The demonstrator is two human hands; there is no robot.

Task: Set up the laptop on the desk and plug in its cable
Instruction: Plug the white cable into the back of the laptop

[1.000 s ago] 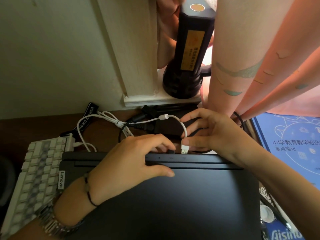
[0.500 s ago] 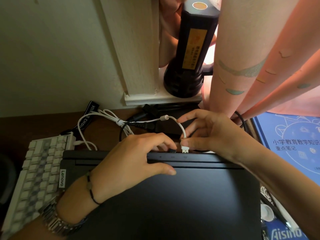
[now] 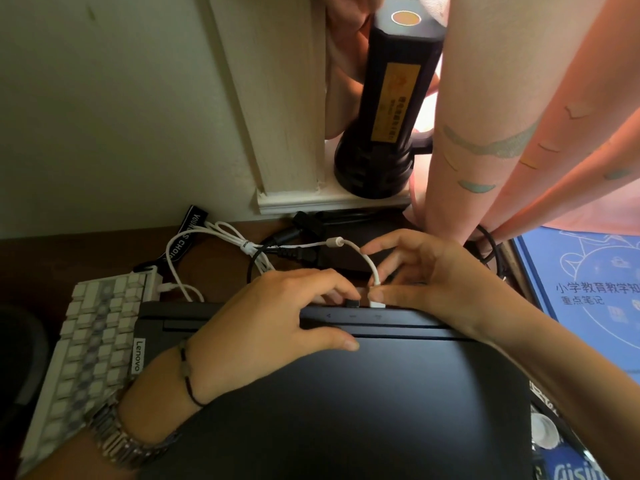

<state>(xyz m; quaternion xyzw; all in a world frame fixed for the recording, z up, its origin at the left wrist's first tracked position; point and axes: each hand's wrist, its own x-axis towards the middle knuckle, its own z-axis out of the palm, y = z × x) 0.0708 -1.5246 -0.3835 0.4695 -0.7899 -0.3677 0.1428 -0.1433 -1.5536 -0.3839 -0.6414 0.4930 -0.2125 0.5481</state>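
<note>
Keyboard [image 3: 93, 344] with blocky white and grey keys lies tilted at the left edge of the frame, on a dark brown table [image 3: 52, 258]. Just right of it, filling the lower middle, sits the closed laptop [image 3: 346, 410], a flat matte black slab with a small brand tag at its left corner. The left hand [image 3: 263, 327], with a thin cord bracelet and a metal link watch at the wrist, rests on the lid near its far edge, fingers curled over that edge, thumb flat on the lid. A thin white cable [image 3: 367, 261] loops in from a tangle of white and black cords at centre. The right hand [image 3: 433, 278] pinches its white plug [image 3: 376, 303] between thumb and forefinger, the plug touching the laptop's far edge. Above stands a tall black flashlight [image 3: 384, 109] on a pale sill. Peach curtain [image 3: 519, 116] hangs at upper right; a blue book [image 3: 588, 292] lies at right.
</note>
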